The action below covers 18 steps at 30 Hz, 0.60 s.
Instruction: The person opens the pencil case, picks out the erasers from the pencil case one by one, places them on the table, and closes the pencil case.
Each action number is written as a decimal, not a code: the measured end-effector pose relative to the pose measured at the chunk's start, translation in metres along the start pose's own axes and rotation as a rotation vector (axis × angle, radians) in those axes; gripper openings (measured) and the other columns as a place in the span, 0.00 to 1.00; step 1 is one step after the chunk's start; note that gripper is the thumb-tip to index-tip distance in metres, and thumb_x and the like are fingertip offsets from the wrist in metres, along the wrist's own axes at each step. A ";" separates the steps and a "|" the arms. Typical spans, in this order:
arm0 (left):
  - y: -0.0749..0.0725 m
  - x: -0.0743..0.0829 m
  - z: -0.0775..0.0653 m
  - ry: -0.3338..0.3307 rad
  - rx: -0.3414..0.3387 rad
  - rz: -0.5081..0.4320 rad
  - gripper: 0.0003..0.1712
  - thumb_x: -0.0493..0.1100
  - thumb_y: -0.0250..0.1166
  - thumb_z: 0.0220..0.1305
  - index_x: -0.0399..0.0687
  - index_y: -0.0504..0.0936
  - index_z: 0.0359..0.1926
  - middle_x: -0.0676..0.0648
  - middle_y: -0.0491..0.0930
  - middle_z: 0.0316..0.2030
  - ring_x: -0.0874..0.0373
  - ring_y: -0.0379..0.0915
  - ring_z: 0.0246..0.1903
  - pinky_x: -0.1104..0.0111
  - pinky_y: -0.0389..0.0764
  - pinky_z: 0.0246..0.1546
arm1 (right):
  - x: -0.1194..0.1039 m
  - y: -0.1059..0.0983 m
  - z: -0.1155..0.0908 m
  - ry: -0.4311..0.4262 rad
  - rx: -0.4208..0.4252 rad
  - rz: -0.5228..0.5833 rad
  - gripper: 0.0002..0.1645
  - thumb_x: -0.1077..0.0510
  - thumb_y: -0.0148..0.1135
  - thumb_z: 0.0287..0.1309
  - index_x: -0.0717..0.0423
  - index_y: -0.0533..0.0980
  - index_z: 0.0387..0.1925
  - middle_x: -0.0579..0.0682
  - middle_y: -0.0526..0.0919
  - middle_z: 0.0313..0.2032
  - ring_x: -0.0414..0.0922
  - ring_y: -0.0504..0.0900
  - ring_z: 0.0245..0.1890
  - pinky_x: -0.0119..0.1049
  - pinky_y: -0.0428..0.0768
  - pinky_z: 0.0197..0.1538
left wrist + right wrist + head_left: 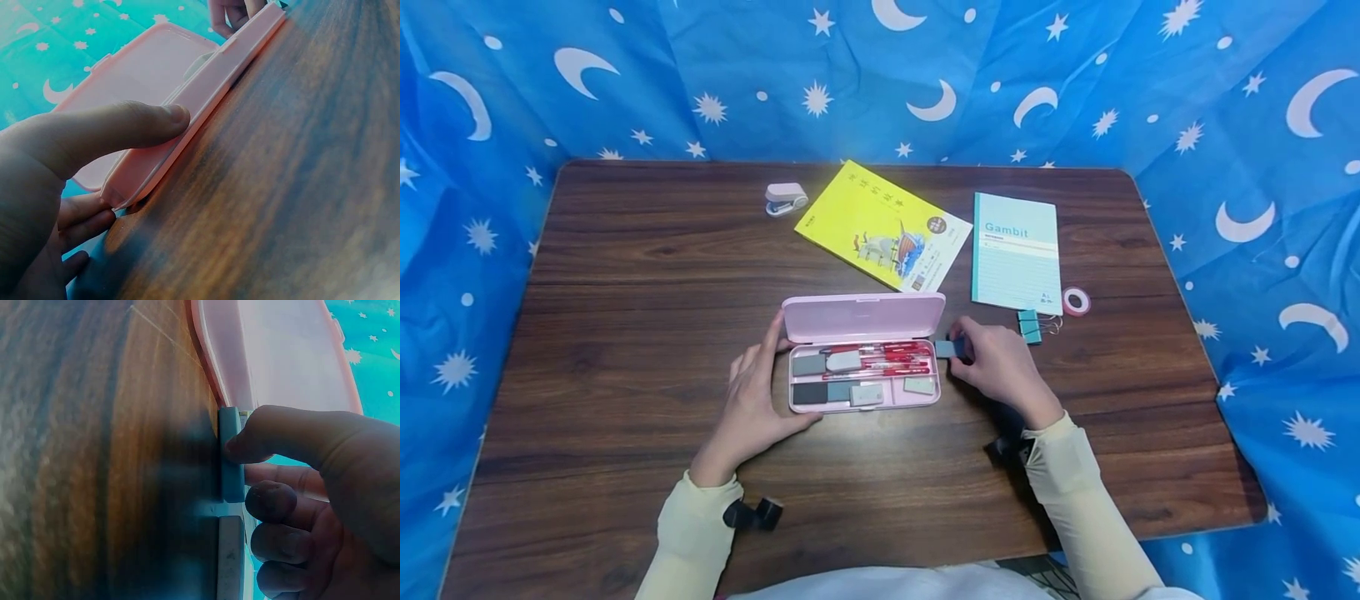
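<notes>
A pink pencil case (917, 400) lies on the table with its lid (865, 318) raised. In it are several red pens (898, 364) and several erasers, among them a black one (809, 393) and a pale one (867, 395). My left hand (752, 408) holds the case's left end, with the thumb on its front wall (206, 94) and the other fingers around the left end. Just outside the right end, my right hand (996, 362) pinches a blue-grey eraser (232, 456) between thumb and fingers. A pale grey block (230, 559) shows beside that hand in the right wrist view.
Behind the case lie a yellow book (865, 221), a light blue notebook (1017, 258) and a small stapler (786, 198). A teal binder clip (1030, 327) and a roll of tape (1076, 302) are to the right. Patterned blue cloth (880, 83) hangs around the table.
</notes>
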State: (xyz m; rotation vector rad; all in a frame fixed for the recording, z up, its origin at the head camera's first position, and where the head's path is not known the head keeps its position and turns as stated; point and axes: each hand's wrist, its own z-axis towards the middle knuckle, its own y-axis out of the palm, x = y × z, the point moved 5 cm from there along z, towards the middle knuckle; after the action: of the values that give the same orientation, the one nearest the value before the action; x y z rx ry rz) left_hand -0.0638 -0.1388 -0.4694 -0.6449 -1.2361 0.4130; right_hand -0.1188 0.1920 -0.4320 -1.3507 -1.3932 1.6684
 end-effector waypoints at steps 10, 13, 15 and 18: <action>0.001 -0.001 -0.001 0.003 -0.001 -0.004 0.85 0.53 0.88 0.28 0.61 0.39 0.82 0.45 0.74 0.64 0.48 0.66 0.58 0.45 0.55 0.64 | -0.010 -0.011 -0.008 -0.004 0.153 0.157 0.14 0.56 0.73 0.54 0.54 0.79 0.41 0.43 0.72 0.18 0.40 0.67 0.16 0.35 0.62 0.23; 0.001 -0.001 -0.002 0.011 0.010 0.000 0.86 0.53 0.89 0.27 0.60 0.40 0.82 0.45 0.74 0.63 0.47 0.66 0.58 0.45 0.56 0.63 | -0.029 -0.013 -0.008 -0.056 0.227 0.397 0.12 0.61 0.72 0.55 0.58 0.80 0.41 0.44 0.72 0.18 0.39 0.69 0.17 0.32 0.66 0.23; 0.000 -0.001 -0.002 0.019 0.015 -0.001 0.85 0.54 0.89 0.27 0.60 0.40 0.82 0.45 0.75 0.63 0.47 0.67 0.58 0.45 0.56 0.63 | -0.045 -0.008 -0.006 -0.080 0.225 0.572 0.11 0.65 0.71 0.56 0.60 0.81 0.41 0.45 0.73 0.19 0.38 0.70 0.18 0.30 0.68 0.23; 0.001 -0.001 -0.001 0.032 0.016 -0.012 0.84 0.54 0.88 0.29 0.59 0.40 0.82 0.46 0.75 0.63 0.48 0.67 0.58 0.46 0.56 0.63 | -0.071 0.005 0.001 -0.065 0.198 0.761 0.12 0.67 0.71 0.56 0.64 0.83 0.43 0.48 0.74 0.20 0.39 0.70 0.19 0.28 0.67 0.23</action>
State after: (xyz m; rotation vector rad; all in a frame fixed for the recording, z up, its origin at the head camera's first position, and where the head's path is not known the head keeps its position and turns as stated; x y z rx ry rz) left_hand -0.0632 -0.1393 -0.4712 -0.6277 -1.2042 0.4007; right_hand -0.0957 0.1273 -0.4135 -1.8477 -0.7322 2.2599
